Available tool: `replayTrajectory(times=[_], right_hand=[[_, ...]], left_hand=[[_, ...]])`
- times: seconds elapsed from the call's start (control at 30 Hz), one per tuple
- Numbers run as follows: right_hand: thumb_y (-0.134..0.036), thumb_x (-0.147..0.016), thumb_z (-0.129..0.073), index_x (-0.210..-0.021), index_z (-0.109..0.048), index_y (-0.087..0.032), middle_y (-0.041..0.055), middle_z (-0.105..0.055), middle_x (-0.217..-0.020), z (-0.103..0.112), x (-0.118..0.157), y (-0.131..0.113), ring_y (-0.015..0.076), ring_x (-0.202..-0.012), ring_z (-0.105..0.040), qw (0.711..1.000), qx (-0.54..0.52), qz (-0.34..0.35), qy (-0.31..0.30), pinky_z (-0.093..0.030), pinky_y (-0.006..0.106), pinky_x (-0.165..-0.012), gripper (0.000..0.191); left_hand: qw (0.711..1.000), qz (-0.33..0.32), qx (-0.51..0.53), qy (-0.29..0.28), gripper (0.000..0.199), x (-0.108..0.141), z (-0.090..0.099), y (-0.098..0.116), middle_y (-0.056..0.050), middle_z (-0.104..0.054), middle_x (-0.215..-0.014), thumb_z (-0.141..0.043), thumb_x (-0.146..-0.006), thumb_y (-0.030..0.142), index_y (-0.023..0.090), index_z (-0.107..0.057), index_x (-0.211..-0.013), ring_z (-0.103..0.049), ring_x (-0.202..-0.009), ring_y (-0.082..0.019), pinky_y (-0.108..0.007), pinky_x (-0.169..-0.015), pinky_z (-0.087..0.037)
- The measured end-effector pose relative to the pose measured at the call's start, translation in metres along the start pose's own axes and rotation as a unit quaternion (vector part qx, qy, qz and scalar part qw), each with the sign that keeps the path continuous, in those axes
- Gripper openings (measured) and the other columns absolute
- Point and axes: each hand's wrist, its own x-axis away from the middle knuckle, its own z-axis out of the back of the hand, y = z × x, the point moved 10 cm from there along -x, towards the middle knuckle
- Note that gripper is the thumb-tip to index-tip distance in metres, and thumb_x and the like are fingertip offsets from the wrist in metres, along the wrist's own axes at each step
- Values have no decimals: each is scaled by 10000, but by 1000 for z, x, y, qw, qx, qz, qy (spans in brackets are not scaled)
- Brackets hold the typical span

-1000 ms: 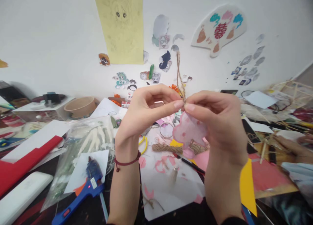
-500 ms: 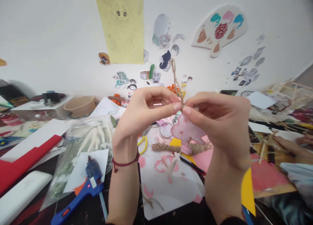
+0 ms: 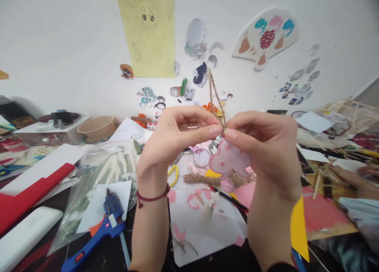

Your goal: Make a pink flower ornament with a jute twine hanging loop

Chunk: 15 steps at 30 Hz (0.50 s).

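A loop of brown twine point(image 3: 216, 96) stands up between my hands, its lower end pinched at the fingertips. My left hand point(image 3: 186, 132) is closed on the twine, thumb against forefinger. Beside it, nearly touching, my right hand point(image 3: 262, 145) pinches the same twine. Just under the pinch hangs a pink flower-like piece point(image 3: 227, 161), partly hidden by my right fingers. A smaller pink rounded piece point(image 3: 227, 185) dangles below it. Behind these lies a bundle of twine point(image 3: 201, 179) on the table.
On the left are a blue glue gun point(image 3: 111, 220), a white power bank point(image 3: 32, 234) and a red strip point(image 3: 32, 197). Pink scraps lie on white paper point(image 3: 192, 244). A clay bowl point(image 3: 97, 128) stands by the wall. At the far right a person's hand point(image 3: 352, 181) is visible.
The twine loop has spread wider, its two strands now apart. The pink piece has turned and shifted slightly, and both hands have moved a little to the right at the fingertips.
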Motion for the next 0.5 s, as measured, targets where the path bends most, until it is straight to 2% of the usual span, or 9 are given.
replayTrajectory(times=[0.33, 0.5], right_hand=[[-133, -797, -763, -711, -732, -241, -37, -661, -628, -5, -1, 8, 94, -536, -580, 997, -51, -26, -46, -436, 223, -449, 142], [-153, -797, -773, -710, -722, -233, -36, -663, -631, -5, -1, 9, 96, -545, -593, 997, -53, -38, -49, -444, 218, -453, 129]], left_hand=[[1000, 24, 13, -11, 122, -1, -1, -7, 19, -661, -657, -890, -724, 205, 190, -787, -786, -512, -554, -49, -191, -488, -385], [1000, 23, 13, -14, 129, -1, -1, -7, 15, -664, -659, -895, -714, 196, 195, -789, -787, -514, -556, -57, -194, -490, -394]])
